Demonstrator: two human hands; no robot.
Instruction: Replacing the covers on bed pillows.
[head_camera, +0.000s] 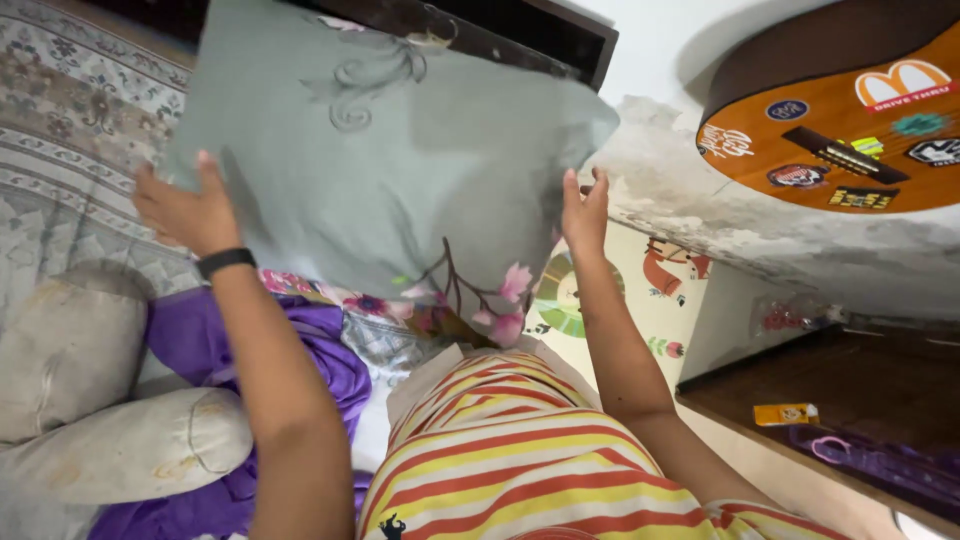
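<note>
A grey-green pillow (390, 150) with a pale swirl print and pink flowers near its lower edge is held up in front of me. My left hand (185, 210), with a black band on its wrist, grips the pillow's left edge. My right hand (583, 212) presses against its right edge, fingers pointing up. Below the pillow lies a flowered cloth (400, 320). My red, yellow and white striped shirt (510, 450) fills the bottom middle of the view.
Two plain beige pillows (90, 400) and a purple cloth (230, 360) lie at the left on a patterned grey bedspread (70, 120). A brown guitar with stickers (850, 110) hangs at the upper right by a stained white wall (700, 210). A dark wooden shelf (850, 400) sits lower right.
</note>
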